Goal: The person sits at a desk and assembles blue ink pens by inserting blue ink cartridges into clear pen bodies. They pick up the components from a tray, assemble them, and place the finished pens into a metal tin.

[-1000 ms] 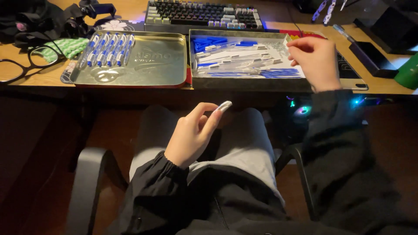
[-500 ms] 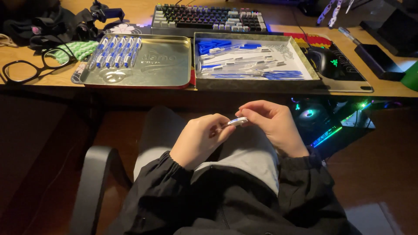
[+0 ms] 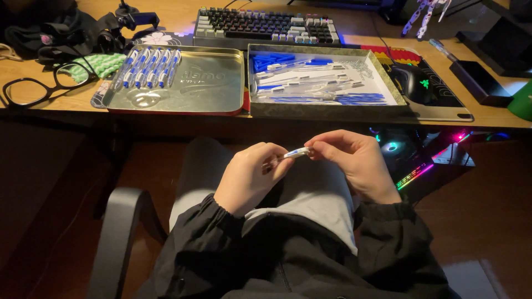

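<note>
A pen (image 3: 295, 153) is held over the lap, well below the desk edge (image 3: 166, 123). The left hand (image 3: 250, 176) is curled snugly round the barrel, while the right hand (image 3: 354, 161) is pinched narrow on the white-and-blue tip end. Both grips are closed on that one pen, fingertips nearly meeting.

Up on the desk, a metal tray (image 3: 205, 83) is seen with a row of finished pens (image 3: 148, 67) lined along its left side; just beside it a box (image 3: 388, 77) is filled with loose blue and clear parts (image 3: 310, 83).

Risk is judged to lie in the small piece at the tip: if it is pushed in crooked, it may jam or pop free. With nothing under the hands but the lap and dark floor, a slipped part could be lost easily. Dim lighting makes alignment harder to check.
</note>
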